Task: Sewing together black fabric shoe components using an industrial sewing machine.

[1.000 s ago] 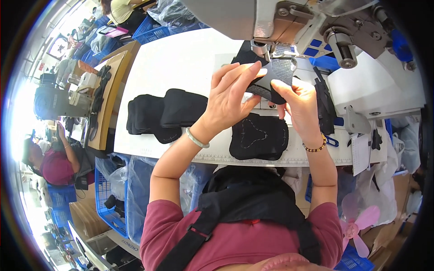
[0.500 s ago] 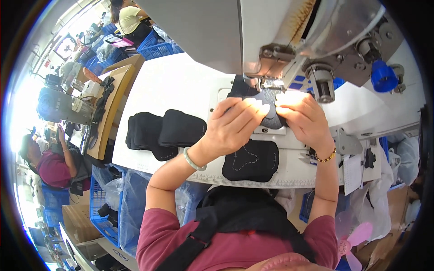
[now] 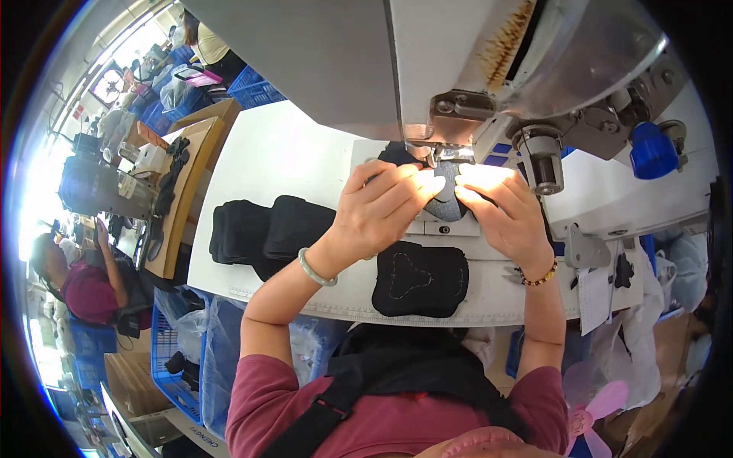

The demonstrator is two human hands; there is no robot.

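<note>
Fingers of the left hand are resting pressed together on the grey fabric piece, while the right hand, fingers bunching, is touching its opposite edge; whether either is pinching, I cannot tell. Beyond both hands a sewing machine is looming; between the wrists a stitched black pad is lying.
</note>
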